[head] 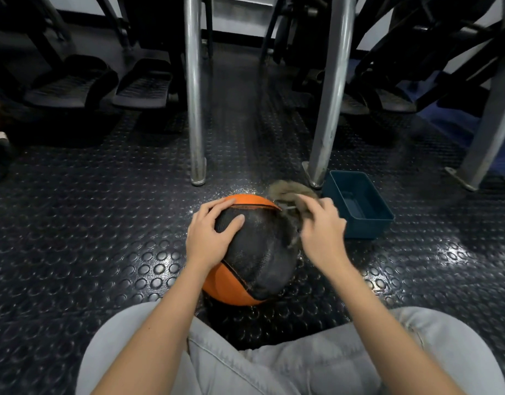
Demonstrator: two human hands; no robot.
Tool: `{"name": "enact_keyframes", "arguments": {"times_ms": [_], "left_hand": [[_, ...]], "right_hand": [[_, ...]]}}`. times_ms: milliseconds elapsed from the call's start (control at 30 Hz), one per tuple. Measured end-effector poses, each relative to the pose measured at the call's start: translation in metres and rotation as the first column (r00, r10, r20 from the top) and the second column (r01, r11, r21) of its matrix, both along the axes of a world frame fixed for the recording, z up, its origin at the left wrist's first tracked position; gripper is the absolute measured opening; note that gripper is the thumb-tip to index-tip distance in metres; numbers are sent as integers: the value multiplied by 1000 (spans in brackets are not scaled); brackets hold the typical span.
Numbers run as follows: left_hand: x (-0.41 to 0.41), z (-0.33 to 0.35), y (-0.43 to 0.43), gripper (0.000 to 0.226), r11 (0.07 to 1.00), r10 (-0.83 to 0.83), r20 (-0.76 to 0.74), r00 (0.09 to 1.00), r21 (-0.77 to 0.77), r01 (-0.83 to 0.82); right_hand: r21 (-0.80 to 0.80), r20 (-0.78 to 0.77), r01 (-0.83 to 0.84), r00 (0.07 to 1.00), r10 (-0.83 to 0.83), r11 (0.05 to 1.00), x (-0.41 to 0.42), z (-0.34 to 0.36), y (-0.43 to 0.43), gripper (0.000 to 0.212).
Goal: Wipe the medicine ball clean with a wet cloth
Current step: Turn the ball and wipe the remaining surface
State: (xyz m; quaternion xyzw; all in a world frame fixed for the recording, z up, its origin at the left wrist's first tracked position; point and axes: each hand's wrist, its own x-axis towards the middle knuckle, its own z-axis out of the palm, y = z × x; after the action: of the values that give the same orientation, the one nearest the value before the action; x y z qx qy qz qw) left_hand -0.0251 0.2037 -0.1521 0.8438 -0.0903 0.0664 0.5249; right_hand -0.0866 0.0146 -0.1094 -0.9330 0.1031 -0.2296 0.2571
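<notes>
Worn on the head, facing forward and down. Close above the round orange-and-black medicine ball [260, 252], near mid-frame.

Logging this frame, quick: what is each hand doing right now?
Left hand: open, fingers spread on the medicine ball.
Right hand: closed around the cloth, at the ball's upper right side; motion-blurred.
</notes>
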Motion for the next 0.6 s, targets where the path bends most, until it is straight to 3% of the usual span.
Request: {"name": "enact_keyframes", "arguments": {"times_ms": [100, 167, 233, 267, 333, 433, 533, 600], "left_hand": [[2, -2, 3, 42, 999, -5, -7, 1000, -40, 5], [3, -3, 4, 38, 999, 2, -19, 1000, -52, -3], [5, -2, 4, 32, 998, 27, -37, 999, -54, -29], [5, -2, 3, 29, 998, 36, -51, 998, -50, -39], [7, 0, 2, 26, 995, 74, -55, 996, -60, -78], [10, 0, 1, 23, 986, 135, -107, 985, -83, -145], [8, -2, 3, 25, 969, 203, -142, 969, -111, -219], [5, -1, 5, 33, 958, 248, -164, 955, -106, -267]], "right_hand": [[-225, 34, -147, 987, 158, 963, -15, -33, 24, 57], [-112, -56, -39, 998, 33, 993, -15, -49, 7, 55], [10, -253, 145, 958, -138, 989, -9, -52, -17, 48], [27, -278, 210, 941, -194, 977, -9, -49, -21, 47], [77, -149, 214, 968, -201, 974, -5, -36, -15, 45], [86, 66, -10, 998, 4, 996, -7, -22, 23, 50], [-100, 75, -109, 990, 117, 989, -16, -52, 43, 54], [10, -21, 13, 1000, -12, 1000, -13, -64, 28, 50]]}}
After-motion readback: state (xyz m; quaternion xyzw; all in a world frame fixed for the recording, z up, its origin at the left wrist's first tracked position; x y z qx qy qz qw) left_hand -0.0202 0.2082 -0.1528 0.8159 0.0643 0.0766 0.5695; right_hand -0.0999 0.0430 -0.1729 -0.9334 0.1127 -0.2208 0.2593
